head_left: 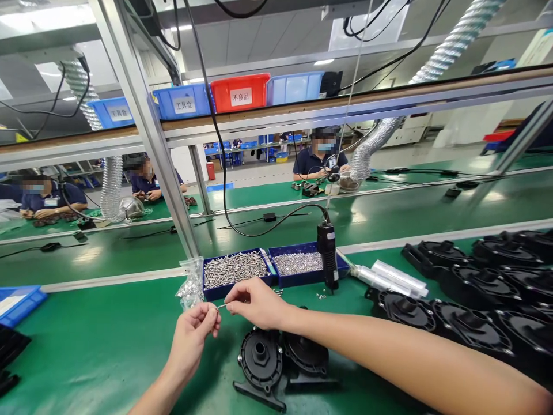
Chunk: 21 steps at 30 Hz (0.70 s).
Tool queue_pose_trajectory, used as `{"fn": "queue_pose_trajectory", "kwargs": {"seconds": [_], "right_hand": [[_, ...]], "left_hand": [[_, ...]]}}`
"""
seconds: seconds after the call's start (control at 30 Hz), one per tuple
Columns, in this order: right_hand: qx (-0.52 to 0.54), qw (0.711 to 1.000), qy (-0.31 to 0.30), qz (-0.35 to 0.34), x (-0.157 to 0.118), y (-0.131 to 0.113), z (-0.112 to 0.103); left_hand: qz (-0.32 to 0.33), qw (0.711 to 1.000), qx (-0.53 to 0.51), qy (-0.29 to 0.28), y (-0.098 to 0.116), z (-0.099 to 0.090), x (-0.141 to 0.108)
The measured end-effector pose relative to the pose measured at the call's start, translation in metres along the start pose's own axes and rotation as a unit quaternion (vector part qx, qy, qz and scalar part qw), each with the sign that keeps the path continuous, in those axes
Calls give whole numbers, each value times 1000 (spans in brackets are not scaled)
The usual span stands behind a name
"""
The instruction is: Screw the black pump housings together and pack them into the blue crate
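My left hand [196, 331] and my right hand [254, 302] meet in front of the blue screw tray, each pinching an end of a thin metal screw [222, 306]. Just below them on the green bench stand two round black housings, one at the front [260, 360] and one beside it [307, 353], partly under my right forearm. Behind my hands lie a blue tray of long screws [235, 270] and a blue tray of small nuts [298, 263]. A black electric screwdriver [328, 256] hangs upright before the nut tray.
Several black housings [466, 323] cover the bench at the right, near clear plastic rolls [391, 279]. A plastic bag of small parts [190, 285] sits left of the screws. A blue bin [21, 305] stands far left. Co-workers sit across the bench.
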State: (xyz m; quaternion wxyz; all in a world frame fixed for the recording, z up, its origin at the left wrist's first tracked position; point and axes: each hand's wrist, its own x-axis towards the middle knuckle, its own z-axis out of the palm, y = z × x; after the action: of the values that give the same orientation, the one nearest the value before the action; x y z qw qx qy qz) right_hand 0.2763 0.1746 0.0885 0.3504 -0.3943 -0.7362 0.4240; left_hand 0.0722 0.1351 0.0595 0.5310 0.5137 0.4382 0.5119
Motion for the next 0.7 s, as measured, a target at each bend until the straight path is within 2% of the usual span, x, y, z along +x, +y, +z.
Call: {"fn": "queue_pose_trajectory", "kwargs": {"seconds": [0.13, 0.33, 0.53, 0.7], "right_hand": [[5, 1000, 4, -12, -1, 0, -2], [-48, 992, -15, -118, -8, -6, -3], [-17, 996, 29, -82, -11, -12, -3], [-35, 996, 19, -81, -11, -11, -2]], "left_hand": [[-16, 1000, -7, -8, 1, 1, -2], [-67, 997, -42, -19, 3, 2, -2], [-51, 995, -78, -39, 8, 1, -3], [-44, 997, -52, -40, 8, 0, -3]]}}
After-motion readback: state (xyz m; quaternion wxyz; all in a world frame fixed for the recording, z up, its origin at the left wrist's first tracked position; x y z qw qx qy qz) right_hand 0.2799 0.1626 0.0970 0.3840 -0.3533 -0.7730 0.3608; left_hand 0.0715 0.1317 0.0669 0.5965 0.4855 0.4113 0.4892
